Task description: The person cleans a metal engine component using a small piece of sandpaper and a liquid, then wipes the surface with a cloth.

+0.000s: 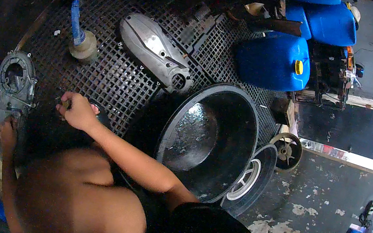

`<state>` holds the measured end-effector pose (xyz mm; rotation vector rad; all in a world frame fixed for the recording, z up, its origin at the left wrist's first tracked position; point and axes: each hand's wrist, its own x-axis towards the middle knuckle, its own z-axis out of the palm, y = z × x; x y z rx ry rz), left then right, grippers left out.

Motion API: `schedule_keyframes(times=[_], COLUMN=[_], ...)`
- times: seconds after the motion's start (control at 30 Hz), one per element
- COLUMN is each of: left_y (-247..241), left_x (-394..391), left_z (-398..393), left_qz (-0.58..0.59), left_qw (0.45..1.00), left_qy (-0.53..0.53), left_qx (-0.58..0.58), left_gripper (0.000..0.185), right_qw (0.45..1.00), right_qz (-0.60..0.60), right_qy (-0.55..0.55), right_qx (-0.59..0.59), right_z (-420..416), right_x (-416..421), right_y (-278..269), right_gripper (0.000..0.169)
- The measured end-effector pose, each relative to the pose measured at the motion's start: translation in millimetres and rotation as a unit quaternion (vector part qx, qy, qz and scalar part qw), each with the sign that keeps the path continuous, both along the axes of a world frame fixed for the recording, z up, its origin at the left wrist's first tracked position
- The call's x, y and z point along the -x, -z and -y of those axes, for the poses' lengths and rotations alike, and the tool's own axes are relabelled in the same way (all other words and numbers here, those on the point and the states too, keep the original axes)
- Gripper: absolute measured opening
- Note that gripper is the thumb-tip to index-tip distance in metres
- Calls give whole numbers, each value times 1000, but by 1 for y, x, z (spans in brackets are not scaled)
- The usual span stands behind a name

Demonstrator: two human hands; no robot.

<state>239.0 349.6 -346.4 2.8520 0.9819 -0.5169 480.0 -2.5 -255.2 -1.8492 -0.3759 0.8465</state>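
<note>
My left hand is dim and rests against a grey cast-metal engine casing with a large round opening, at the far left. Its fingers are partly lost in shadow, so I cannot tell how firmly it grips. My right hand is curled around a small brownish object, mostly hidden by the fingers and apart from the casing. A second, cleaner-looking metal engine cover lies on the black grid mat. Left of it, a blue-handled tool stands in a cloudy plastic container.
A large black tub with a wet bottom stands right of my arm. Behind it, another tub holds a pale wheel. Farther off are a dark wheel, a blue jerrycan with a yellow cap, and a peeling grey wall.
</note>
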Motion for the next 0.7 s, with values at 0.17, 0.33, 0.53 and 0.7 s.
schedule_keyframes(times=[0.17, 0.33, 0.53, 0.7], left_y=[32, 8, -94, -115], left_x=[17, 30, -55, -47], left_z=[-2, 19, 118, 124], left_qz=[67, 14, 36, 71], left_qw=[997, 995, 993, 983], left_qy=[-33, 17, 16, -32], left_qx=[15, 102, 112, 164], left_gripper=[49, 44, 40, 41], right_qw=[999, 994, 989, 979], right_qz=[-44, 79, -139, -199], right_qy=[9, -20, 14, 29], right_qx=[0, 74, -41, -21], right_z=[5, -3, 71, 65], right_x=[-2, 25, -11, -7], right_y=[-2, 15, 4, -9], right_gripper=[24, 31, 23, 14])
